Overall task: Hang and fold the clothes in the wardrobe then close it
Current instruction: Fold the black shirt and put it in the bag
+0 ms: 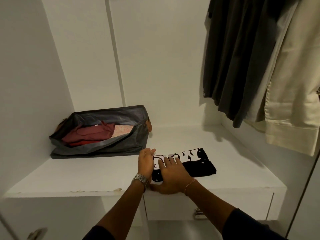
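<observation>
Folded shirt (195, 163) lying on the wardrobe shelf (86, 175), bag (103, 132) to its left.

The shirt is sitting near the shelf's front edge, right of centre. The left hand (146, 161) is resting against its left end; the right hand (170, 177) is lying flat on its near part, thumb at the shelf edge. The bag is standing farther back on the left, near the side wall, with clothes (88, 135) lying in it. Hanging garments (251, 58) are dangling above the shelf's right side. A drawer (225, 205) is sitting under the shelf.
</observation>
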